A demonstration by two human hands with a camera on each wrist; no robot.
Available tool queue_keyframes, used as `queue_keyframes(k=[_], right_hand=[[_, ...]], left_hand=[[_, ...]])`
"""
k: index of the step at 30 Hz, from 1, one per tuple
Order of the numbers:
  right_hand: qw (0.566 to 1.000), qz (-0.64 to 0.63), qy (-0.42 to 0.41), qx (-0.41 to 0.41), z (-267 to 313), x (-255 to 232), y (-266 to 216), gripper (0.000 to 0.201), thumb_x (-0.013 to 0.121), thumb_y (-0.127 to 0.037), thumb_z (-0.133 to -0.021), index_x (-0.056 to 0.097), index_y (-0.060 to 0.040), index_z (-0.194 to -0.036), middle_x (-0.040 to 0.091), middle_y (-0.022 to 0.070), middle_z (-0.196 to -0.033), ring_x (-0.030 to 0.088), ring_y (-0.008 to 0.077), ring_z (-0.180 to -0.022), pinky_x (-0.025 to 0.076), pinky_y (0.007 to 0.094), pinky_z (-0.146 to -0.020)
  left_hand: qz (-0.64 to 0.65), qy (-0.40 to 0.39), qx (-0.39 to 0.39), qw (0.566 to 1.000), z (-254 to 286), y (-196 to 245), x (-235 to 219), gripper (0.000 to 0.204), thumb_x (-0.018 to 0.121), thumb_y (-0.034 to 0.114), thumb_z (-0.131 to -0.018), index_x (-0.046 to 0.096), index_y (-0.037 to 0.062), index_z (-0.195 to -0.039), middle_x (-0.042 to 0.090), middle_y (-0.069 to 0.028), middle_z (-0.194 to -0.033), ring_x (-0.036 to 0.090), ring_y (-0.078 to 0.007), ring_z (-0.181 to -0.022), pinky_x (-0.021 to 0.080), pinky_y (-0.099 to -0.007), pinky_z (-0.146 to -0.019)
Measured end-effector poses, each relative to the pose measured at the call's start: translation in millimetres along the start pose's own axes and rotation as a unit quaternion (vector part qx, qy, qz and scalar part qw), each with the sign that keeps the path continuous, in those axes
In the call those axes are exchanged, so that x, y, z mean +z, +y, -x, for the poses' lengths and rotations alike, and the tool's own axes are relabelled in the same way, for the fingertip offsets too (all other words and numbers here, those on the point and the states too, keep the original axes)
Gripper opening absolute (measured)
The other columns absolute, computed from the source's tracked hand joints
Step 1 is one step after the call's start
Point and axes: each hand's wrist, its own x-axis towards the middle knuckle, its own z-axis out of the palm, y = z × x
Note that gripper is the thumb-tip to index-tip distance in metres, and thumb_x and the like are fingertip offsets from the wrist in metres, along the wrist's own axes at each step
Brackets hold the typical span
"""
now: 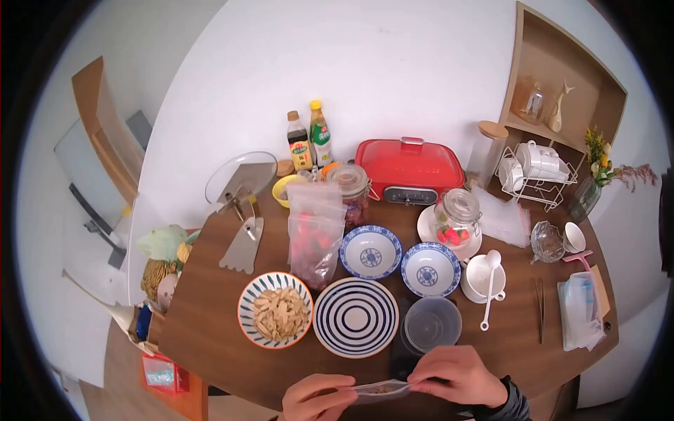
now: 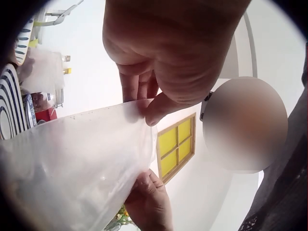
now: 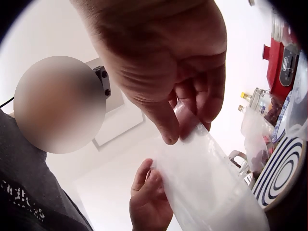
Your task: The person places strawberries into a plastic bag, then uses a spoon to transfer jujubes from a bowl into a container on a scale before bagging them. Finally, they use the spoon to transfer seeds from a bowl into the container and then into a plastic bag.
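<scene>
At the table's near edge my left hand and right hand pinch opposite top corners of a clear plastic bag. Small pale bits show inside it in the head view. Seen from the left wrist, the bag hangs below thumb and fingers, its top edge stretched across to the other hand. The right wrist view has the bag with a corner between thumb and curled fingers. Just beyond the hands stand a clear plastic tub, a blue-ringed plate and a striped bowl of pale sliced pieces.
Two blue-and-white bowls, bags of red fruit and a strawberry jar fill the middle. Behind are a red electric cooker and sauce bottles. A white cup with a spoon, tweezers and packets lie right.
</scene>
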Motion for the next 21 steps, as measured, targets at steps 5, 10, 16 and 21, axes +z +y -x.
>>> queue_keyframes(k=[5,10,16,21], right_hand=[[1.0,-0.024,-0.006,0.004,5,15,2,0.023,0.086,-0.012,-0.076,0.074,-0.0071,-0.096,0.073,0.004,-0.09,0.07,0.0224,-0.08,0.056,0.0326,-0.067],[0.994,-0.07,0.082,0.016,9,20,-8,0.016,0.082,-0.001,-0.076,0.074,-0.0037,-0.089,0.069,0.0116,-0.082,0.068,0.0263,-0.072,0.051,0.0328,-0.061],[0.992,-0.047,0.108,0.034,8,25,-17,0.012,0.08,0.0,-0.078,0.071,-0.0038,-0.086,0.069,0.0105,-0.08,0.066,0.0258,-0.07,0.05,0.0334,-0.059],[0.994,0.011,0.11,0.009,1,34,-31,0.015,0.079,0.003,-0.078,0.07,-0.0034,-0.088,0.069,0.0106,-0.08,0.067,0.0256,-0.07,0.05,0.0331,-0.058]], left_hand=[[0.06,0.015,-0.256,0.965,10,-9,-2,0.014,0.076,-0.005,-0.083,0.07,-0.0021,-0.095,0.069,-0.0172,-0.095,0.068,-0.028,-0.082,0.055,-0.0324,-0.075],[0.072,-0.086,-0.217,0.97,10,-22,-12,0.011,0.077,-0.001,-0.082,0.072,-0.0007,-0.091,0.07,-0.0142,-0.088,0.07,-0.0264,-0.079,0.055,-0.0317,-0.07],[0.054,-0.074,-0.094,0.991,13,-30,-16,0.013,0.08,-0.003,-0.076,0.072,0.0009,-0.086,0.069,-0.0137,-0.077,0.069,-0.0292,-0.068,0.055,-0.0327,-0.061],[0.081,-0.08,-0.09,0.989,15,-31,-25,0.013,0.078,-0.002,-0.079,0.071,0.001,-0.09,0.069,-0.0134,-0.08,0.069,-0.0291,-0.069,0.054,-0.0335,-0.059]])
